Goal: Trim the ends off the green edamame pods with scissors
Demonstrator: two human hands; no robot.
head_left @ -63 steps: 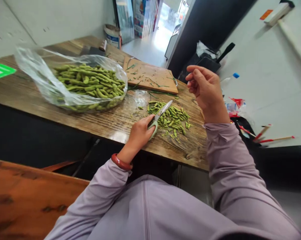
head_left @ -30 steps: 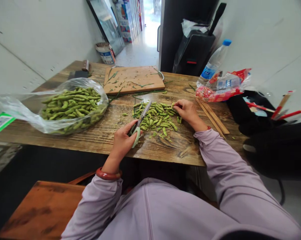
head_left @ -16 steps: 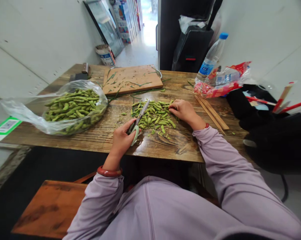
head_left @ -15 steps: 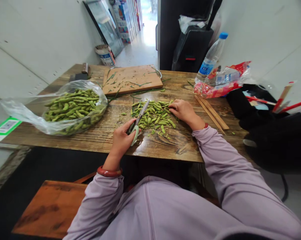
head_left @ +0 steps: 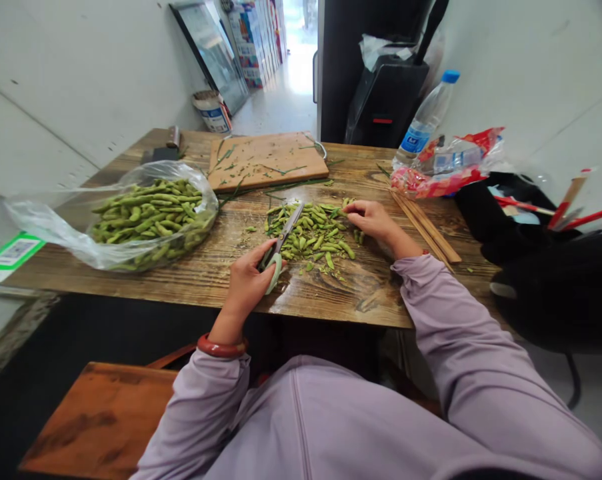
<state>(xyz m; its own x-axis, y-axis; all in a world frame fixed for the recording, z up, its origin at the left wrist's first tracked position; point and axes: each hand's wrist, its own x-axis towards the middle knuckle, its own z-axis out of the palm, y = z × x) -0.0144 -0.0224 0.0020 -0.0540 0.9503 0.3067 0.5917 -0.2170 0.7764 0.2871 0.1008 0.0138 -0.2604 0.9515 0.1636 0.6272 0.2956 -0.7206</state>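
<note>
My left hand (head_left: 251, 277) is closed round the pale green handles of a pair of scissors (head_left: 289, 227). The blades point away from me over the left part of a loose pile of green soybean pods (head_left: 313, 233) on the wooden table. At the pile's right edge is my right hand (head_left: 373, 220), palm down, its fingers curled and thumb near the index finger. Pods lie at its fingertips; whether one is pinched there is unclear. A few pods lie below that palm. To the left sits a clear plastic bag (head_left: 208, 210) full of more pods (head_left: 145, 213).
Behind the pile lies a wooden cutting board (head_left: 265, 157) with green scraps. Wooden chopsticks (head_left: 425, 230), a water bottle (head_left: 421, 127) and a red plastic wrapper (head_left: 445, 173) are at the right. A black holder (head_left: 485, 213) stands at the far right. The table (head_left: 211, 280) has its front edge near me.
My right hand has moved slightly right from the pile's edge, and pods beneath it now show. My left hand keeps the scissors almost in place. The whole view has shifted a little.
</note>
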